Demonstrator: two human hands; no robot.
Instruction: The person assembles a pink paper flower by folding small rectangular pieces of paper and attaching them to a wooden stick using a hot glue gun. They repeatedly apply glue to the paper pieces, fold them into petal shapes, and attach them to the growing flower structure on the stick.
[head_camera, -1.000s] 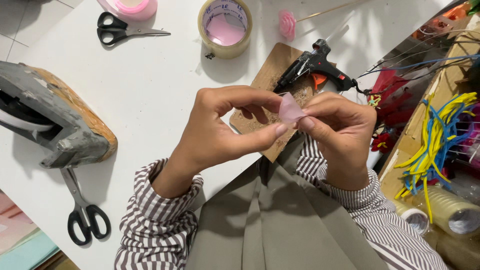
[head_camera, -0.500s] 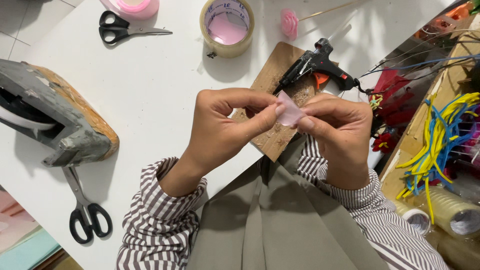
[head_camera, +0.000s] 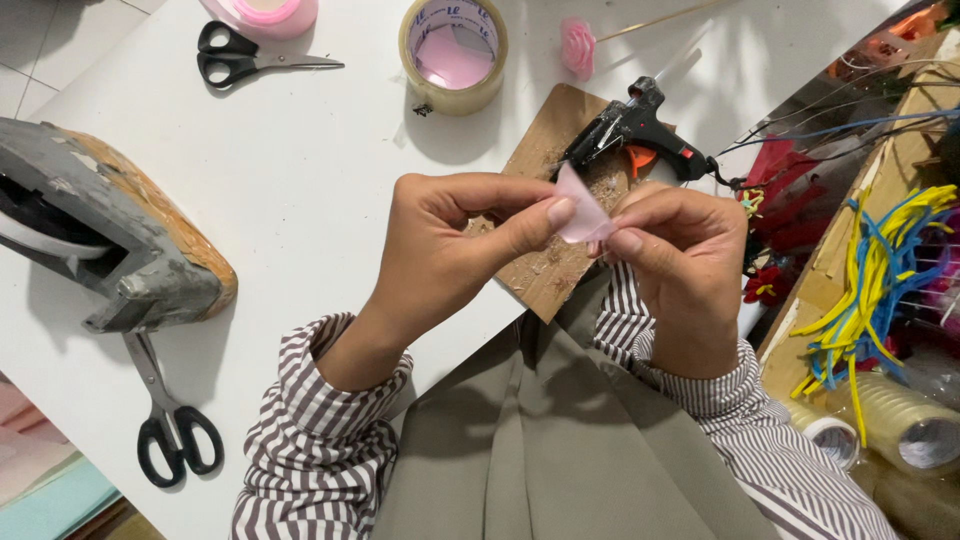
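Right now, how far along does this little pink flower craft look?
One pink flower on a stick already lies finished at the far edge of the white table. In hand: the left hand and right hand pinch a small pink ribbon piece between the fingertips, shaping it. It is not yet glued to anything; the black glue gun rests untouched on the wooden board.

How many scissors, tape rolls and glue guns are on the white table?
Scissors: 2, one pair at the top and one pair at the lower left
Tape rolls: 1
Glue guns: 1
Total: 4
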